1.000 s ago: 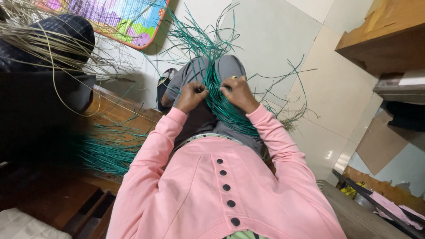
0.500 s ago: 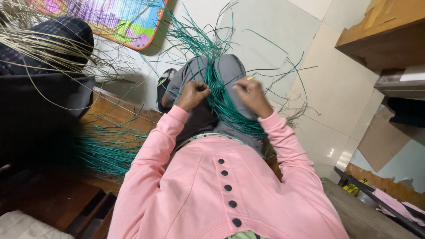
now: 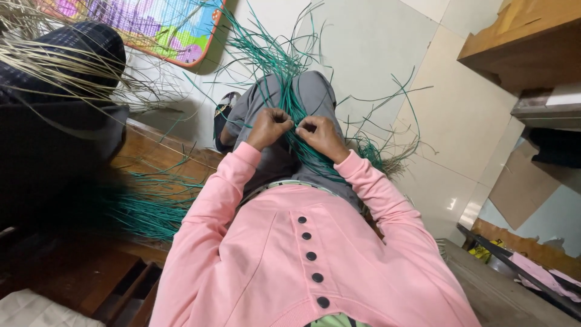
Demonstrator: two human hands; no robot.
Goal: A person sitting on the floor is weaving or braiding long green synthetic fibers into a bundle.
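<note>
The left hand (image 3: 268,126) and the right hand (image 3: 319,134) are held close together above the lap, at 12 o'clock from the pink top (image 3: 302,254). Both hands are closed into loose fists, and strands of the green strips (image 3: 289,79) are pinched in each. The green strips are laid over the grey-trousered knees (image 3: 315,91) and fan out toward 12 o'clock across the tiled floor (image 3: 375,54). A second bunch of green strips (image 3: 151,209) is seen at 9 o'clock, beside the wooden step (image 3: 163,151). Pale dry straw (image 3: 66,66) is spread at 10 o'clock. A colourful mat (image 3: 163,27) is laid at 11 o'clock.
</note>
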